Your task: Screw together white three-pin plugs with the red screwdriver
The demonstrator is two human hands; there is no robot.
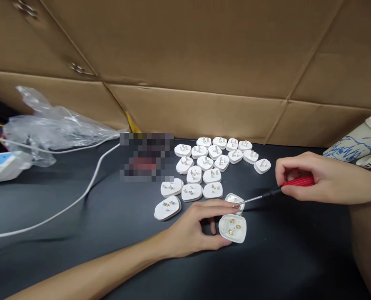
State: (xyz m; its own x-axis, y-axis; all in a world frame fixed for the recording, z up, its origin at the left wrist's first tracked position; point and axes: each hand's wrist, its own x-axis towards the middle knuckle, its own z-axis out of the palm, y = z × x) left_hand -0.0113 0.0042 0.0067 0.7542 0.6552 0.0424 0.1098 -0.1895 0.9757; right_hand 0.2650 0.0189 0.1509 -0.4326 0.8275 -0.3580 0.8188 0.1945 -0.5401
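Observation:
My right hand (316, 177) is closed around the red-and-black handle of a screwdriver (250, 200). Its metal shaft points left, and the tip meets my left index fingertip, where a small brass-coloured piece shows. My left hand (194, 227) grips an opened white plug half (232, 228) at its left edge, thumb below and fingers above. Three brass terminals are visible inside that half. Just behind it lies a second white plug shell (235, 200), partly covered by my index finger. Farther back, several white three-pin plugs (212, 190) rest pins up on the dark table.
Brown cardboard (191, 112) walls off the back of the dark table (125, 254). A white cable (91, 179) curves across the left, near clear plastic bags (57, 129) and a white power strip (4, 164). At far right stands a patterned cup (357, 143). One patch is pixelated.

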